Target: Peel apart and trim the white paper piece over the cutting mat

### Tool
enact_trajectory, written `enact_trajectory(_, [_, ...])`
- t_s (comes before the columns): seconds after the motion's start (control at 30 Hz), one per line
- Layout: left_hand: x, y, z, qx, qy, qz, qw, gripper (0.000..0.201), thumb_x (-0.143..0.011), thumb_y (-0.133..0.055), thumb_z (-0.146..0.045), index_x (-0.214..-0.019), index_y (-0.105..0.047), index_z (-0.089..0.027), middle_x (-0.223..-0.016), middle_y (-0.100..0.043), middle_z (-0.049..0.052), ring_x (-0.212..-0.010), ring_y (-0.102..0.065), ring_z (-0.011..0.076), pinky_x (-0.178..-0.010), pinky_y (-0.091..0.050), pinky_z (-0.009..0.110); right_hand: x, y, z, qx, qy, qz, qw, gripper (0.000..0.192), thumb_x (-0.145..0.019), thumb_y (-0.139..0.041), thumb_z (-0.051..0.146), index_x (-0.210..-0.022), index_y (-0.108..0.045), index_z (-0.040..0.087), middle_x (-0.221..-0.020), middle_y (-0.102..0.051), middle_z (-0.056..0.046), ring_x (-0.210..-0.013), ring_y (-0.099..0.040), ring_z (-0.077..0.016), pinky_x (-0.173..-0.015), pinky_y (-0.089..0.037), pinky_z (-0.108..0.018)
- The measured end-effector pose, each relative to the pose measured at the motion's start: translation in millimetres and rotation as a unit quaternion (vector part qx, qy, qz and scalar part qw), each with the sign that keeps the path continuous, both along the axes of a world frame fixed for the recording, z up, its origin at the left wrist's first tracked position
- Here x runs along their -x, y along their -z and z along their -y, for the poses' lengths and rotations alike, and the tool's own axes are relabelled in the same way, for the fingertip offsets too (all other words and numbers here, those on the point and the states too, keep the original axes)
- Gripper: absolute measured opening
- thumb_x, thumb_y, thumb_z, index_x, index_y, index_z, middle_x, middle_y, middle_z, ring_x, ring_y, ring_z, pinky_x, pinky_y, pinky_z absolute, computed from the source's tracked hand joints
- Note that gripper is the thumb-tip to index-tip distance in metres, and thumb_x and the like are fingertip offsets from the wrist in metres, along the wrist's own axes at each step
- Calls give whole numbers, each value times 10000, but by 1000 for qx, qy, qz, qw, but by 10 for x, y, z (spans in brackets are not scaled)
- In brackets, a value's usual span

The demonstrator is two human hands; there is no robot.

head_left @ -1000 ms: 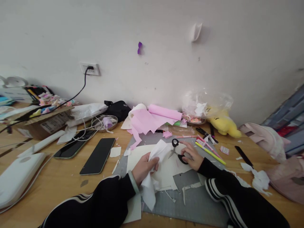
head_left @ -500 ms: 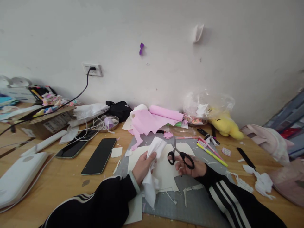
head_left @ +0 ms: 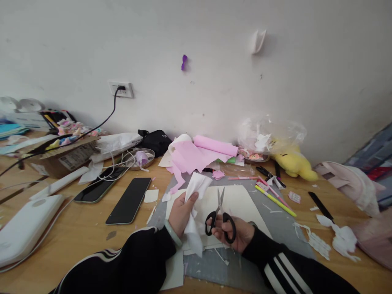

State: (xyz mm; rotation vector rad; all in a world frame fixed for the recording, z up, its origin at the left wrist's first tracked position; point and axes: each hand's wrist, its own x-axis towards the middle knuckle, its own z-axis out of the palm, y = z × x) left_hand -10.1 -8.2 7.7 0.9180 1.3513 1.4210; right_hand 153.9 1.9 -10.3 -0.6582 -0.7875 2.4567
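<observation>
While pinching a crumpled white paper sheet (head_left: 193, 192) in the left hand (head_left: 181, 212), gripping black-handled scissors (head_left: 221, 215) (blades upright, shut) in the right hand (head_left: 234, 233).

This looks like a home craft corner, a wooden desk (head_left: 76, 232) pushed against a plain white wall (head_left: 214, 61) with a socket (head_left: 121, 88). A grey cutting mat (head_left: 275, 212), rolls of pink paper (head_left: 214, 145), pens (head_left: 272, 195) and paper scraps (head_left: 337, 239) cover it, among household things: two phones (head_left: 128, 201), a yellow plush toy (head_left: 294, 163) and a cardboard box (head_left: 65, 155).
</observation>
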Motion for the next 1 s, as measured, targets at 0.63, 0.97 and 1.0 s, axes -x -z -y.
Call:
enact_trajectory(0.63, [44, 204, -10, -35, 11, 37, 999, 281, -671, -464, -228, -927, -534, -134, -620, -578, 3, -618, -532, 165, -584, -400, 261, 212, 130, 350, 28, -111, 46, 992, 579, -571, -408, 634, -757, -510, 96, -514, -502, 0, -527, -570, -177, -513, -423, -322])
enact_trajectory(0.97, [1, 161, 40, -36, 82, 81, 993, 386, -645, -539, -227, -1019, -472, -164, -740, -581, 5, -666, -527, 146, -637, -388, 238, 179, 116, 288, 26, -106, 38, 993, 580, -571, -373, 667, -691, -490, 112, -493, -477, 1, -545, -551, -177, -529, -399, -342])
enact_trajectory(1.0, [0, 157, 45, -38, 96, 93, 990, 400, -644, -546, -223, -1032, -460, -172, -756, -578, 2, -667, -524, 141, -640, -386, 234, 176, 118, 289, 26, -109, 32, 993, 577, -575, -371, 664, -696, -488, 113, -500, -478, 0, -549, -550, -177, -528, -397, -341])
